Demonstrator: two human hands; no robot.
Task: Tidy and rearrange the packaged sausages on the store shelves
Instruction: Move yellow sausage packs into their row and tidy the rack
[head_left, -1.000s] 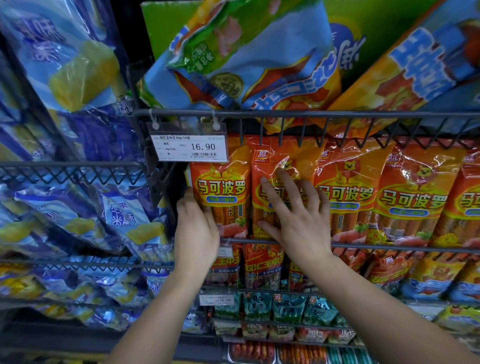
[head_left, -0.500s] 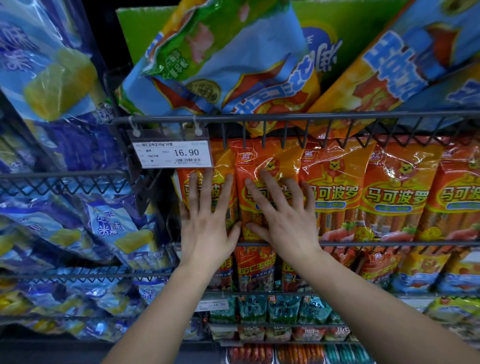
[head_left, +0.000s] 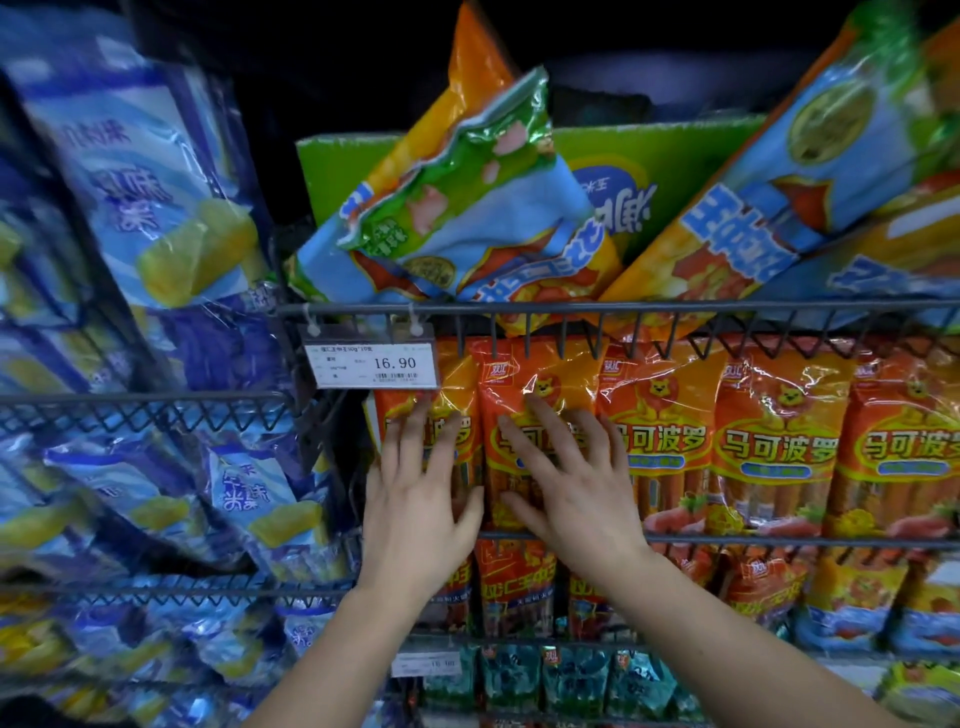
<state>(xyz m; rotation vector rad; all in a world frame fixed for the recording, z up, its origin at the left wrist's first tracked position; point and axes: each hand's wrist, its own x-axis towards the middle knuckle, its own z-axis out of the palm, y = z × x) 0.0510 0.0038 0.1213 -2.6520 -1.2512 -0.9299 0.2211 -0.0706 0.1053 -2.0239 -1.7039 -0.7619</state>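
Two bare forearms rise from the lower edge of the view. The left hand (head_left: 415, 519) lies flat, fingers straight and spread wide, on the leftmost orange sausage pack (head_left: 460, 379). It grips nothing. Just beside it, the right hand (head_left: 582, 499) is likewise wide, with its fingers fanned up and to the left across the second orange sausage pack (head_left: 519, 364). The two thumbs are near each other but apart.

Both packs stand upright at the left end of a row of matching orange packs (head_left: 779, 447) that runs to the right edge. The row is held behind a horizontal wire rail (head_left: 779, 540) that crosses the packs' lower ends.

Below that rail sit red-orange packs (head_left: 514, 587), then teal packs (head_left: 571, 680) beside a blurred lower price tag (head_left: 426, 664).

Above the hands, a price tag (head_left: 374, 364) reading 16.90 hangs on two clips from the upper wire rail (head_left: 675, 306) and overlaps the leftmost pack's top corner.

In the left bay, blue packs with yellow pictures (head_left: 171, 218) lean in wire baskets (head_left: 130, 400).

On the top shelf, large blue, green and orange bags (head_left: 467, 218) lie slanted. A green carton (head_left: 675, 171) stands behind them.
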